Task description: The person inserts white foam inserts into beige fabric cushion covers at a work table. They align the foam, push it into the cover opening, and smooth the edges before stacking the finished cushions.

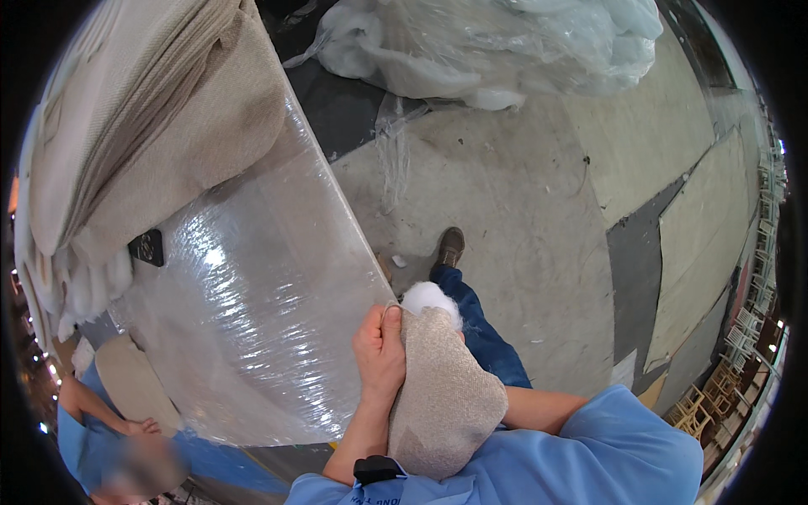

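Head view: a large upholstered piece covered in beige woven fabric (168, 109) fills the upper left, with white fibre stuffing (88, 290) showing along its lower edge and a small black tag (147, 247) hanging there. A broad sheet of clear plastic wrap (252, 320) stretches down from it and hides much of what lies behind. At the top lies a heap of crumpled clear plastic bags with white wadding (497, 46) on the grey concrete floor (522, 210), which carries pale board panels (707, 219) to the right. The person's brown shoe (451, 247) and blue trouser leg (480, 324) stand below the middle. In the lower left a co-worker in a blue shirt rests a hand (139, 427) near a beige pad (130, 383). The left hand (379, 353) has its fingers closed tight on a small cushion of beige woven fabric (442, 396), held against the chest just beside the wrap's edge, white filling (429, 296) bulging from its top. The right hand is hidden behind the cushion; it probably supports it, but I cannot tell how its fingers stand.
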